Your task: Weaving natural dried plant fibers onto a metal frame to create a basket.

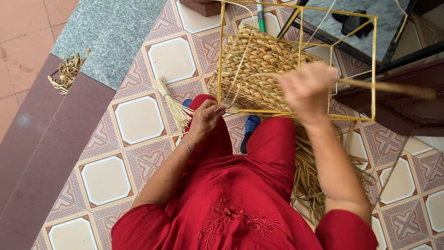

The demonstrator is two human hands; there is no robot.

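Gripping straw strands [231, 95] at yellow wire frame [373, 69]: left hand [207, 116], right hand [306, 88].

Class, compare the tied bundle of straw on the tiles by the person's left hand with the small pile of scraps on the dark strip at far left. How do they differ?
The tied bundle is bound at one end and fans out; the scrap pile lies loose and tangled. The tied bundle has long, straight, pale strands; the scrap pile has short, curled, darker bits. The tied bundle lies close to the left hand; the scrap pile lies far from both hands. Both look like dried plant fibre.
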